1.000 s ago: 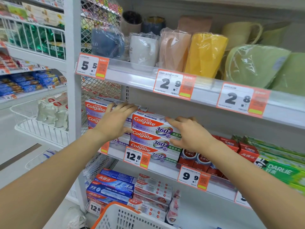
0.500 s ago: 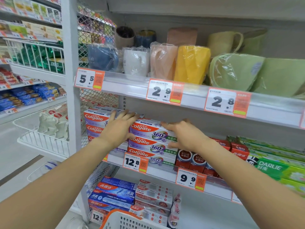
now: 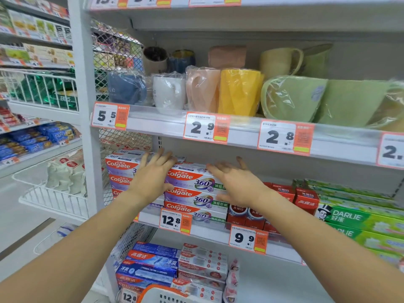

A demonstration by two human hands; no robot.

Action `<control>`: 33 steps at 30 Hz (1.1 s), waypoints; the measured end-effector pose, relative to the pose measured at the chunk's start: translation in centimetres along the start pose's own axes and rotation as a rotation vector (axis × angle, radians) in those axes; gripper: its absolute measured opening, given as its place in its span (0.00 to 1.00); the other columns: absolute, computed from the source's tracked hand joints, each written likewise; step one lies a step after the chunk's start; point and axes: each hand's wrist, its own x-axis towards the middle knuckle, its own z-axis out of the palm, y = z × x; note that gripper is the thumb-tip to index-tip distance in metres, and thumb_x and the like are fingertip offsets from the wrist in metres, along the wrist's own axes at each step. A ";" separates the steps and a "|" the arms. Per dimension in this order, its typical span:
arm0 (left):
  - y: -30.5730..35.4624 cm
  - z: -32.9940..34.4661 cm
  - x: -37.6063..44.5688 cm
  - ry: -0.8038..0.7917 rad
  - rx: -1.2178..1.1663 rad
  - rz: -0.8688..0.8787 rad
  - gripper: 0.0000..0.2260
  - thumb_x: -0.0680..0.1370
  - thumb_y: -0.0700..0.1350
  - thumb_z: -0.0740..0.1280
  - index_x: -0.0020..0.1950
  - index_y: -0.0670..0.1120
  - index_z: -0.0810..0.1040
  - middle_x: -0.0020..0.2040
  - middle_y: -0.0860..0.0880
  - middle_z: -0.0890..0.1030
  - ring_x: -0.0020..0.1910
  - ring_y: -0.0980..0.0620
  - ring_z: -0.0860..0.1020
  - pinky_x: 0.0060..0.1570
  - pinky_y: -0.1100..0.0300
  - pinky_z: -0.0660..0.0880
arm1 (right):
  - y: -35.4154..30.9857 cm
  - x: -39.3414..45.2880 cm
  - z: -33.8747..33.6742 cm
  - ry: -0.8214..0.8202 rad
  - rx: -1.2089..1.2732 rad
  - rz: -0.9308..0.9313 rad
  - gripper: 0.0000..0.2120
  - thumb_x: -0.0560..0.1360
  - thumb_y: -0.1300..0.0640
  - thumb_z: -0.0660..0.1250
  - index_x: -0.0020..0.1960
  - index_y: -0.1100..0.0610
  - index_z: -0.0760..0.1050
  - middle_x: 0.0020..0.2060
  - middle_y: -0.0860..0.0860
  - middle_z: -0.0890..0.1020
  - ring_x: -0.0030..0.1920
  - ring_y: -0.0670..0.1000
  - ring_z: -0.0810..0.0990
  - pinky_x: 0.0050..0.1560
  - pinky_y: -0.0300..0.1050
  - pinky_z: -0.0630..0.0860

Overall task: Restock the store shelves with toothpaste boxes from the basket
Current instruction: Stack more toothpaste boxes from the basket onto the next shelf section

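- While both arms are reaching to mid-frame, the left hand [image 3: 150, 180] and right hand [image 3: 238, 184] are spreading straight fingers against the stacked Colgate boxes [image 3: 194, 193], gripping nothing.
- The white basket [image 3: 166, 295], orange-rimmed, is peeking in at the bottom edge, contents hidden.
- Open gap is showing above the glossy cardboard stack, below the cup shelf [image 3: 240, 132].

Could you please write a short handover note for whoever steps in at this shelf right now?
Left hand: fingers straight, against the stacked Colgate boxes, no grip on anything.
Right hand: open too, fingers spread at the right end of the top box.
Both hands hold nothing.
Done: three Colgate boxes sit stacked above the 12.8 price tag, with another stack to their left.
Basket is at the bottom edge; its contents are out of sight.
Left: check the basket and shelve whatever boxes remain.
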 end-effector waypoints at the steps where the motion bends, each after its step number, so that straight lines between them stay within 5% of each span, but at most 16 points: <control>1: 0.5 -0.3 -0.1 0.009 -0.013 -0.012 0.38 0.73 0.57 0.74 0.78 0.51 0.61 0.80 0.50 0.60 0.80 0.47 0.53 0.77 0.41 0.46 | -0.1 -0.6 -0.4 0.036 0.007 0.009 0.42 0.77 0.39 0.66 0.81 0.50 0.48 0.79 0.53 0.59 0.78 0.54 0.60 0.77 0.66 0.47; 9: 11.6 -2.6 0.0 0.263 -0.303 0.252 0.24 0.76 0.54 0.70 0.69 0.45 0.73 0.66 0.45 0.75 0.69 0.44 0.70 0.70 0.45 0.65 | 5.0 -14.0 -1.8 0.534 0.229 0.124 0.21 0.74 0.51 0.72 0.66 0.54 0.76 0.57 0.51 0.80 0.58 0.53 0.78 0.59 0.50 0.75; 13: 20.5 -2.4 1.1 0.225 -0.413 0.405 0.21 0.76 0.53 0.69 0.65 0.46 0.75 0.62 0.48 0.76 0.65 0.46 0.73 0.67 0.48 0.68 | 13.0 -21.5 -0.6 0.303 0.254 0.471 0.24 0.72 0.43 0.73 0.64 0.51 0.78 0.58 0.50 0.81 0.59 0.55 0.79 0.61 0.55 0.76; 18: 30.3 -1.7 3.2 0.106 -0.375 0.515 0.24 0.77 0.55 0.67 0.71 0.48 0.70 0.67 0.50 0.73 0.69 0.49 0.68 0.69 0.51 0.63 | 19.7 -26.4 3.0 -0.062 0.211 0.616 0.49 0.64 0.37 0.78 0.79 0.42 0.57 0.79 0.46 0.58 0.79 0.55 0.56 0.74 0.62 0.60; 26: 35.8 -0.2 6.6 -0.152 0.128 0.490 0.45 0.73 0.65 0.68 0.80 0.41 0.54 0.78 0.41 0.61 0.78 0.43 0.58 0.76 0.40 0.56 | 21.6 -27.7 5.6 0.020 0.172 0.491 0.49 0.65 0.35 0.76 0.79 0.41 0.57 0.78 0.46 0.63 0.77 0.58 0.60 0.71 0.62 0.67; 33: 36.5 0.2 7.8 -0.228 0.352 0.490 0.50 0.70 0.70 0.68 0.78 0.37 0.57 0.73 0.40 0.69 0.73 0.41 0.67 0.73 0.37 0.56 | 22.3 -27.7 5.2 -0.030 0.172 0.477 0.47 0.67 0.31 0.71 0.80 0.42 0.54 0.79 0.47 0.61 0.77 0.57 0.59 0.71 0.59 0.67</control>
